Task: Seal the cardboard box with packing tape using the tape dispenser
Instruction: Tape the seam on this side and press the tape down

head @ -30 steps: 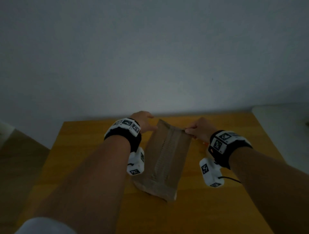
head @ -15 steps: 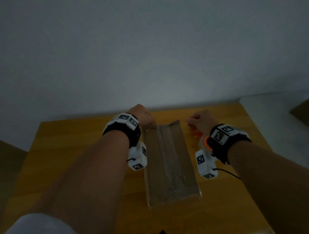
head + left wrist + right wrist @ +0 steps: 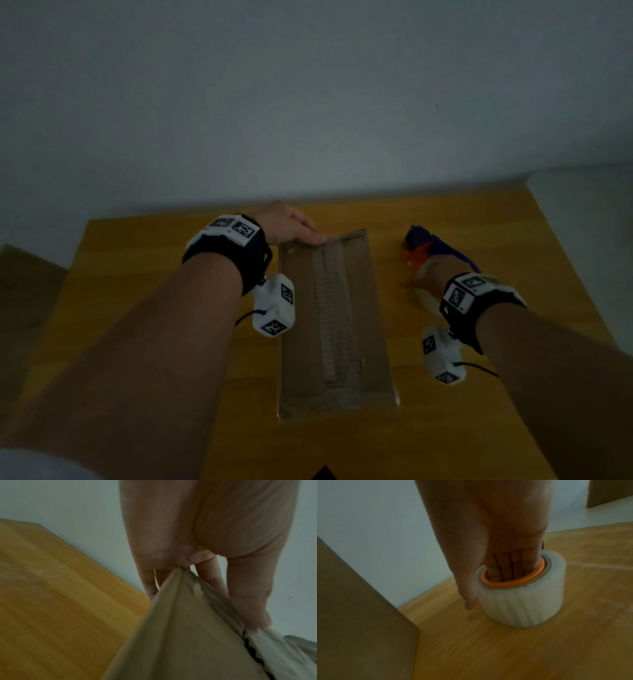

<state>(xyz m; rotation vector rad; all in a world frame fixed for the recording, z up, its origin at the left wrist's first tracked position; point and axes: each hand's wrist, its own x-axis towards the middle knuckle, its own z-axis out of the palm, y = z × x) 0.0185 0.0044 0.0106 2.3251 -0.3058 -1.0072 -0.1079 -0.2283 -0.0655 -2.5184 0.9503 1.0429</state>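
Reaching for the tape
The cardboard box (image 3: 334,325) now lies flat on the tabletop (image 3: 137,274), far corner gripped by the left hand (image 3: 291,228); the right hand (image 3: 496,534) has left it, fingers (image 3: 503,568) inside the tape dispenser (image 3: 520,597) roll just right of the box, so taping can start.

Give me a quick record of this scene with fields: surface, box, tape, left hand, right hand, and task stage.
surface: yellow wooden table
box: flat brown cardboard box lying on the table, old tape strip down its middle seam
tape: clear packing tape roll on an orange and purple dispenser, right of the box
left hand: left hand grips the box's far left corner
right hand: right hand has its fingers inside the roll's orange core
task stage: no fresh tape laid yet
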